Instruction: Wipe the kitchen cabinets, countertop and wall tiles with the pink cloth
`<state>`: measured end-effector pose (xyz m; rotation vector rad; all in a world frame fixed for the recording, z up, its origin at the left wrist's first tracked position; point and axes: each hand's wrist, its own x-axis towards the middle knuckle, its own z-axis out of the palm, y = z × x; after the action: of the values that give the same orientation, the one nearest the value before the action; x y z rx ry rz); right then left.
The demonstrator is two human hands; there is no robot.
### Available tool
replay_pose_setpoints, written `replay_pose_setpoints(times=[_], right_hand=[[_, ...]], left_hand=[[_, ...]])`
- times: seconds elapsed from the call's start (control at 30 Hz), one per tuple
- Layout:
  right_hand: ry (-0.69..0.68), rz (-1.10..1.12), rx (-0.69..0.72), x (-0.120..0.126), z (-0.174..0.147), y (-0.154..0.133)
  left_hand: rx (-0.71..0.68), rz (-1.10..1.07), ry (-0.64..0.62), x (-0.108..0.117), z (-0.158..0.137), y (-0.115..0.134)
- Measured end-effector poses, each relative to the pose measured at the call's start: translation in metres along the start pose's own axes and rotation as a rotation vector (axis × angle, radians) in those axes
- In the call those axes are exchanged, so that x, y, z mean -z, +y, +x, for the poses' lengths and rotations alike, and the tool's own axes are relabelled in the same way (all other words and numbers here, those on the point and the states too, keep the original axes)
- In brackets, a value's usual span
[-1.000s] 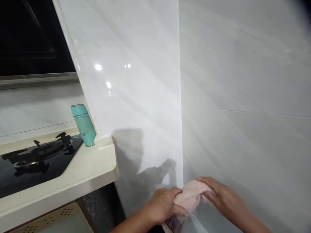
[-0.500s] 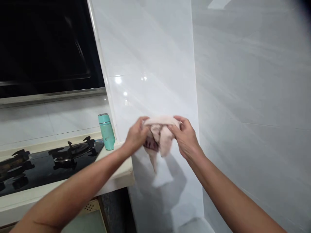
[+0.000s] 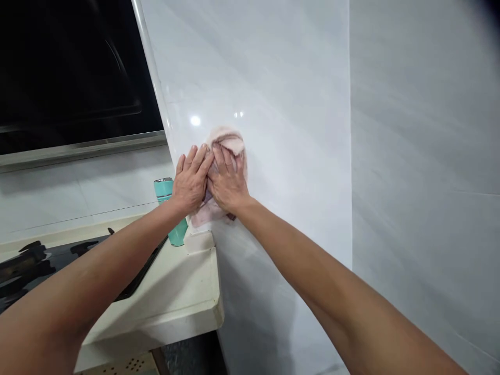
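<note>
Presses pink cloth [image 3: 228, 139] against glossy wall panel [image 3: 292, 130] with right hand [image 3: 228, 183], above and to the right of teal flask [image 3: 178, 234]. Extends right-hand fingers upward, slightly parted, over middle of cloth; leaves a fold exposed beyond the fingertips and a lower end exposed beneath the palms, just right of flask. Sets left hand [image 3: 191, 183] along left edge of cloth, above and slightly right of flask, with fingers fanned wide and thumb side touching right hand. Hides the surface under left palm; impossible to tell how much cloth there. Bears on cloth by flat contact, both hands wide. Runs left forearm across front of flask, masking its middle. Reaches in with right forearm from well right of flask, nearly straight.
</note>
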<state>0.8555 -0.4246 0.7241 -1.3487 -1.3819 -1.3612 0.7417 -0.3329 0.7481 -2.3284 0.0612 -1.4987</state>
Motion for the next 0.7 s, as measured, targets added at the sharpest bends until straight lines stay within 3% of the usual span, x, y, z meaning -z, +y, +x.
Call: replay_pose_setpoints(times=[0.17, 0.23, 0.3, 0.4, 0.53, 0.6, 0.7], right_hand=[[-0.101, -0.109, 0.15, -0.015, -0.106, -0.004], [-0.143, -0.126, 0.209, -0.014, -0.142, 0.001], [-0.171, -0.142, 0.227, -0.012, -0.162, 0.005], [-0.137, -0.15, 0.181, -0.012, -0.152, 0.002], [-0.045, -0.153, 0.163, -0.019, -0.1, -0.008], [-0.056, -0.148, 0.264, -0.019, -0.075, -0.004], [-0.125, -0.139, 0.437, -0.009, -0.049, 0.019]], left_hand=[[-0.187, 0.152, -0.301, 0.003, -0.083, 0.002], [-0.242, 0.135, -0.436, 0.008, -0.105, 0.007], [-0.246, 0.114, -0.481, 0.011, -0.116, 0.011], [-0.15, 0.076, -0.316, 0.009, -0.118, 0.018], [-0.105, -0.019, -0.052, -0.002, -0.107, 0.043], [-0.104, -0.07, -0.027, -0.005, -0.103, 0.06], [-0.054, -0.164, -0.095, -0.011, -0.106, 0.08]])
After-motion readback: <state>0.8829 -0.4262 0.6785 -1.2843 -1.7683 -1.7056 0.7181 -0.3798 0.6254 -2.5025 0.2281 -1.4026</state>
